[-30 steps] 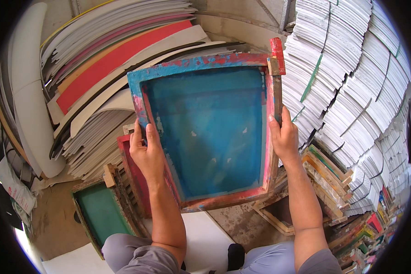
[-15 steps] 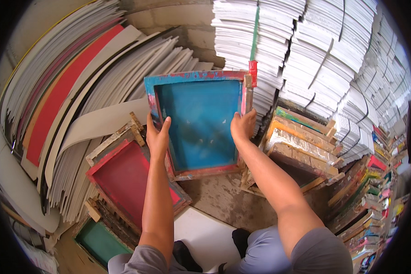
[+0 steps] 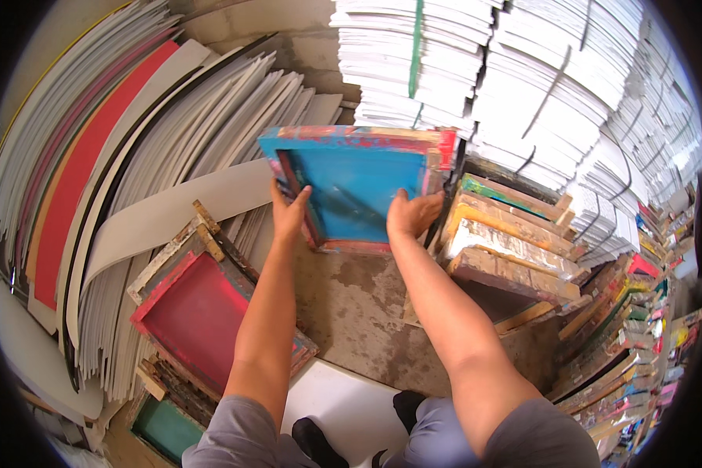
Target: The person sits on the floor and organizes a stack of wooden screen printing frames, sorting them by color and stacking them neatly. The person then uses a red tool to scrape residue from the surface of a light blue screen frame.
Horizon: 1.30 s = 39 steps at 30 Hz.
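Framed screen (image 3: 337, 181), mostly blu, pnt-stained

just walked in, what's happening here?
A person's left hand and right hand hold a blue-meshed screen-printing frame by its two sides. Whether its lower edge touches the floor isn't clear. At left are a red-meshed frame and, below it in view, a green-meshed one. More wooden frames stand in a row at right, with stacked white sheets behind.
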Available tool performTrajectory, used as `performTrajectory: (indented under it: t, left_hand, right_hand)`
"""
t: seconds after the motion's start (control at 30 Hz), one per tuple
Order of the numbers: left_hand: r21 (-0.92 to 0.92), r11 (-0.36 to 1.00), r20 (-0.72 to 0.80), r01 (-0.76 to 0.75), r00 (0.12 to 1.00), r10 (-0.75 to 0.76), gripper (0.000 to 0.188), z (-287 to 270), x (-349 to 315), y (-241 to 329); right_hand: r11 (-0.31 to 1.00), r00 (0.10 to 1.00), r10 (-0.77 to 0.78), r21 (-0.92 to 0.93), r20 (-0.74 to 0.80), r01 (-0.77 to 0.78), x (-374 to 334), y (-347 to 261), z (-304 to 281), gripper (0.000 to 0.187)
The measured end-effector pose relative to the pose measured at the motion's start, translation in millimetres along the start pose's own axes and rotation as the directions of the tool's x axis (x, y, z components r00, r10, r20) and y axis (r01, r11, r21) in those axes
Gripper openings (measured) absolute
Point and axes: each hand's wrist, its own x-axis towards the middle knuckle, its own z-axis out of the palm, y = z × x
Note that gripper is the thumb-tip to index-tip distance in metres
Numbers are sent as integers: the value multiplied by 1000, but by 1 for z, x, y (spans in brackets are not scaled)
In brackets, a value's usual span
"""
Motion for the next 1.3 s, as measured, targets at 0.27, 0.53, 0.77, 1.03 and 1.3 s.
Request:
performTrajectory:
  t: [0.27,0.53,0.77,1.03,1.3]
  left_hand:
    - [-61,996,124,60,991,-52,88,42,23,16]
    - [-100,994,172,-44,983,61,99,58,43,-20]
    - [-12,999,283,-47,958,49,96,77,60,-19]
    - [266,964,267,-29,963,-44,77,79,70,-48]
    - [543,832,235,-117,972,-16,56,76,63,-70]
  right_hand:
    - [997,988,37,73,-152,-26,24,26,21,90]
    - [978,989,149,147,-9,-146,19,-6,8,108]
    - [967,966,252,32,57,-254,18,-1,21,110]
    - [978,975,188,73,118,-198,1,32,38,97]
    - [980,979,194,32,64,-196,-7,42,32,97]
